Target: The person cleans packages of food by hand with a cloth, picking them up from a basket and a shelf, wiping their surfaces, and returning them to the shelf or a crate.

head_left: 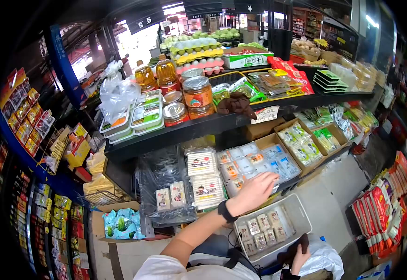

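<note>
My left hand (255, 190), with a black band on the wrist, reaches over white and blue packets (281, 163) in a low display tray. Its fingers are bunched together and bent; what lies under them is hidden. At the lower right, my right hand (300, 259) is closed on a dark brown cloth (293, 249), beside the rim of a pale plastic bin (304, 215). In that bin, several small wrapped packs (265, 224) lie in rows. Left of the tray are stacked white packs (208, 191) and two small packs (170, 196) on black plastic.
Above the tray, a black shelf edge (166, 144) carries jars (197, 93), oil bottles (166, 72), lidded boxes (147, 114) and a crumpled brown cloth (237, 105). A carton of blue bags (121, 224) stands at lower left. Red packages (376, 214) are stacked right.
</note>
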A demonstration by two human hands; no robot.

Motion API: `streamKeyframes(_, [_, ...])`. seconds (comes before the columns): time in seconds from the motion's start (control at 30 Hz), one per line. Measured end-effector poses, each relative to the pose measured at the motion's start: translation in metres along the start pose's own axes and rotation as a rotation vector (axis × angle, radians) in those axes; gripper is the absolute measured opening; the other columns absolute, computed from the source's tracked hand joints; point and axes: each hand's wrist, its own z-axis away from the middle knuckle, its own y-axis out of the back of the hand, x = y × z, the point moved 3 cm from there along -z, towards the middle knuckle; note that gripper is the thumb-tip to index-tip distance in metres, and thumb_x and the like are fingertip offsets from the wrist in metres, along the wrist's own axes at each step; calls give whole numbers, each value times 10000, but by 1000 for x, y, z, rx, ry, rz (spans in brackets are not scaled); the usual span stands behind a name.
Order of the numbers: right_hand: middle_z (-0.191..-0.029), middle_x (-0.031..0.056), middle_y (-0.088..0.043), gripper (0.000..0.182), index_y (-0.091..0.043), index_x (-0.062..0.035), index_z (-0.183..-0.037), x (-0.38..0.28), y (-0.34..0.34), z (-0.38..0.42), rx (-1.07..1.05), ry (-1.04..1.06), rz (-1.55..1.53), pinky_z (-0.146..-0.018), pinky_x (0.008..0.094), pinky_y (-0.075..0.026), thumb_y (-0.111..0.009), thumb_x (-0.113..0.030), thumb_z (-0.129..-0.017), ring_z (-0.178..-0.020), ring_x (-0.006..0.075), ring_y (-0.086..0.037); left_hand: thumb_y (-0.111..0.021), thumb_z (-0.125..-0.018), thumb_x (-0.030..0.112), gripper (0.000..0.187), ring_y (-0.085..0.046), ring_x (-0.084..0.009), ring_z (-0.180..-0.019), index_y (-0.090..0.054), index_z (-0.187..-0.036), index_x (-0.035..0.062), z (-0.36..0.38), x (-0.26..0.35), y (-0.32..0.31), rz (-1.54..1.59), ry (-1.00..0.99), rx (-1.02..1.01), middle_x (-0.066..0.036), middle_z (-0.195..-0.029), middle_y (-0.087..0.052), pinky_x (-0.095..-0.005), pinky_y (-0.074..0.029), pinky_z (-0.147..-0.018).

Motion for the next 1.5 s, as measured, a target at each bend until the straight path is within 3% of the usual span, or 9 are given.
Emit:
streamKeyframes(0.3, [-1205,135,-535,397,-479,48,-1209,18,56,20,241,-178,41,-964,292,-372,-505,27,-813,-1105,199,-518,-569,-744,8,221,-575,-307,-820,-582,-964,22,-63,70,-20,-165,-423,-83,-148,-889,-600,-365,-468,-736])
streamKeyframes(0.57, [-810,161,-634,267,-627,1,-963,16,81,73,609,-298,393,-693,318,-470,-613,-128,-729,-740,268,-621,-483,-790,-138,307,-623,-271,-839,-547,-1084,-79,-67,136,18,49,-762,-202,-210,-929,-621,-303,-500,-686])
streamKeyframes(0.67, [-814,149,-631,255,-623,9,-951,26,86,84,668,-284,416,-700,318,-461,-612,-118,-731,-756,254,-616,-452,-884,168,355,-522,-202,-627,-486,-1154,-59,-73,141,56,144,-828,-568,-226,-950,-597,-300,-412,-520])
streamKeyframes(0.7, [-820,148,-633,257,-620,12,-954,30,87,88,678,-286,406,-704,314,-462,-614,-120,-734,-760,247,-616,-489,-883,234,317,-507,-200,-628,-529,-1062,-24,-55,98,74,-177,-516,-470,-157,-845,-574,-334,-408,-534])
streamKeyframes(0.77, [-864,156,-644,279,-604,24,-988,33,84,94,721,-260,360,-731,309,-465,-611,-122,-751,-808,220,-623,-545,-878,214,496,-631,-301,-639,-292,-1303,189,-60,84,51,278,-1016,60,-128,-997,-571,-381,-499,-381])
streamKeyframes(0.83, [-872,170,-645,274,-609,19,-987,26,81,96,708,-287,446,-734,316,-467,-610,-121,-751,-823,235,-629,-475,-886,60,366,-631,-288,-643,-337,-1195,-78,-90,102,49,228,-1327,-294,-261,-987,-531,-193,-537,-442])
streamKeyframes(1.23, [-815,166,-623,232,-616,16,-928,17,56,110,750,-399,497,-711,320,-457,-641,-129,-749,-753,271,-605,-581,-849,243,284,-515,-194,-606,-525,-931,-22,-93,25,-13,1445,-704,53,-129,-743,-532,-304,-425,-513])
streamKeyframes(1.33, [-789,145,-600,189,-601,33,-899,26,40,116,733,-428,474,-694,310,-445,-635,-86,-757,-734,258,-580,-569,-797,9,205,-507,-166,-569,-517,-995,-9,-76,6,-92,438,-515,64,-138,-816,-604,-267,-409,-513])
streamKeyframes(1.5, [-840,130,-579,203,-583,47,-951,92,3,101,608,-627,470,-744,298,-421,-616,-33,-768,-785,225,-552,-421,-866,-13,184,-487,-62,-593,-578,-960,8,30,-123,-292,697,490,-544,-40,-830,-604,-190,-393,-541])
